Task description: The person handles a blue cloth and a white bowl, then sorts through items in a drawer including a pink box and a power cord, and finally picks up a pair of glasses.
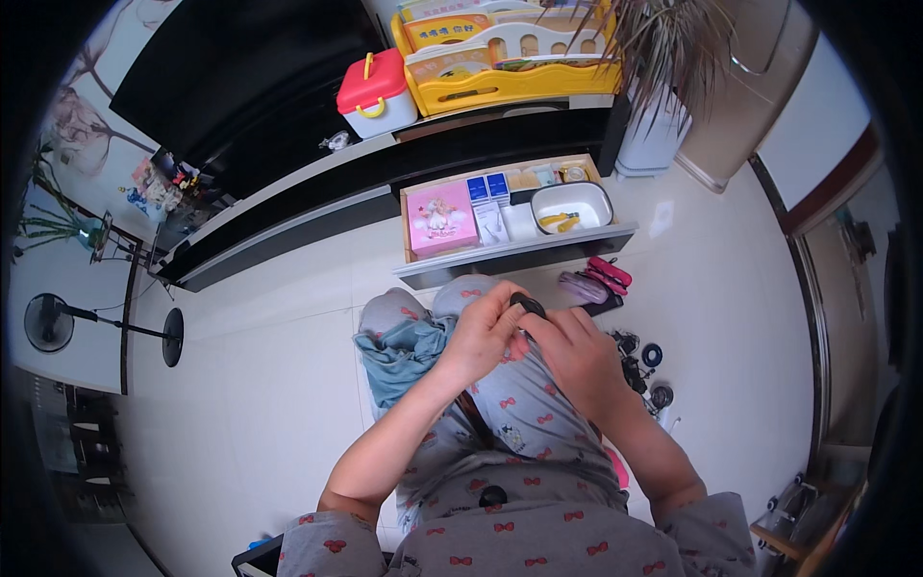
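Above my lap, both hands meet at a small black coiled item [528, 304], perhaps a bundled cable; its kind cannot be told for sure. My left hand [484, 328] pinches it between thumb and fingers from the left. My right hand [580, 353] has its fingers closed on the right side of the same item, partly hiding it. A blue-green cloth [404, 353] lies crumpled over my left thigh. Beyond my knees stands an open drawer [519, 249] with a pink box [441, 220], blue-and-white small boxes [488, 189] and a white basin [602, 205] holding yellow-handled tools [559, 221].
On the floor at right lie pink and purple cases [608, 275], a tangle of black cables [634, 371] and a dark blue ring-shaped roll [651, 354]. A fan [173, 337] stands at left. Along the wall runs a low TV cabinet [288, 216] bearing a red-lidded box [378, 94] and a yellow book rack [515, 85].
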A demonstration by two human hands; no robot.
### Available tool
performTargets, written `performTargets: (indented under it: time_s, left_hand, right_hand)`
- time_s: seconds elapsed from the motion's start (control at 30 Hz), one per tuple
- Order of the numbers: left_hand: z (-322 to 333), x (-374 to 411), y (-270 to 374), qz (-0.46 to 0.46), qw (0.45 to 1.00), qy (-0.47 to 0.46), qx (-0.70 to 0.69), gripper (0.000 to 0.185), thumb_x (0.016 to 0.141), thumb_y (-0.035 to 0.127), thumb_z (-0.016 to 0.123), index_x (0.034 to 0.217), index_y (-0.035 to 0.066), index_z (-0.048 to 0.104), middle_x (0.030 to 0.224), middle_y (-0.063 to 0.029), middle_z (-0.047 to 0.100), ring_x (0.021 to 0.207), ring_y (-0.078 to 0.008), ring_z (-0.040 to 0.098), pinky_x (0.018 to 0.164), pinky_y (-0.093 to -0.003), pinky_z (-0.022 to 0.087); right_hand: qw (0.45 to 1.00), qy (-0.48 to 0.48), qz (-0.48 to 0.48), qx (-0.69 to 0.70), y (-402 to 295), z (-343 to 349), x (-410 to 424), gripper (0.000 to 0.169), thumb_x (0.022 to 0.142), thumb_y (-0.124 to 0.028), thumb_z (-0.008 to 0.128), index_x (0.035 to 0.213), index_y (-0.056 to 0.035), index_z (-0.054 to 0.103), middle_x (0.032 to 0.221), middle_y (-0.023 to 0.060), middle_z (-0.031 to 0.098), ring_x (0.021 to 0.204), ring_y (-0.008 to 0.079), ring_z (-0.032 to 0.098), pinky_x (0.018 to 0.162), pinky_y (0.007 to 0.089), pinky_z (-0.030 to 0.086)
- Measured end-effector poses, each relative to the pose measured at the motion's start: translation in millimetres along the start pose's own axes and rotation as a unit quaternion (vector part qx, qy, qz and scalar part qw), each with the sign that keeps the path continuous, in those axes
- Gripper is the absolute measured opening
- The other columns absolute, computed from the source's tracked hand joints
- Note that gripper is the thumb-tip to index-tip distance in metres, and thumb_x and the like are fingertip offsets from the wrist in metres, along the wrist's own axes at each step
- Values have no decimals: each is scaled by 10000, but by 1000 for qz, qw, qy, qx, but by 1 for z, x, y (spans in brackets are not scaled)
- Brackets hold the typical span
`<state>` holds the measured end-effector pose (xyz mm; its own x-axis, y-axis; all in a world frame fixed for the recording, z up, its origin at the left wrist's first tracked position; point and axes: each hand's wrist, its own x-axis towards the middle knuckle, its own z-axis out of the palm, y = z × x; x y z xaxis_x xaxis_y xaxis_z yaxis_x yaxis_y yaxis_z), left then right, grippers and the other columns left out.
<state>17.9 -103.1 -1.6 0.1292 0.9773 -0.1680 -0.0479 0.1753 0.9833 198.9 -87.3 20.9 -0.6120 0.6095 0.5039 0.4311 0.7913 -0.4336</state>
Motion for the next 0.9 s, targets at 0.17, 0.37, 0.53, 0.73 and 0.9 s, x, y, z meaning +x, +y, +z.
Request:
performTargets:
  time_s: [0.17,0.37,0.53,0.73,0.9]
  left_hand:
    - [-1,-1,3,-17,1000,0,6,172,1036,134,417,1104,1,503,780,-62,597,607,-115,605,555,-242,510]
    - [-4,-1,5,-12,1000,0,14,193,1034,164,439,1119,3,503,781,-68,601,603,-119,612,548,-250,517]
    - [-4,-2,6,2,999,6,-42,208,1036,188,437,1117,7,501,796,-70,603,602,-127,618,539,-254,521]
    - [-8,2,5,-4,996,-4,-84,217,1037,209,435,1102,13,501,798,-67,601,590,-132,618,525,-248,527]
    - [-8,1,12,-46,997,-29,-51,185,1031,178,444,1108,20,500,848,-60,607,680,-125,636,585,-234,535]
  right_hand:
    - [999,-5,-6,-35,3,-8,3,395,770,-85,583,1165,-97,590,947,65,574,843,263,594,682,344,503]
    - [994,-4,-29,-107,14,-7,9,324,786,-116,591,1110,-105,607,1010,70,582,932,267,625,729,337,511]
    - [981,98,-94,-136,13,-6,24,257,780,-125,602,1035,-111,638,1076,54,598,1042,248,608,788,351,491]
    - [972,104,-146,-150,15,-6,22,258,741,-171,630,991,-117,655,1028,1,615,999,171,571,794,318,419]
    - [971,115,-152,-142,14,-4,22,264,745,-171,632,1000,-107,655,1010,-1,636,986,153,582,844,342,401]
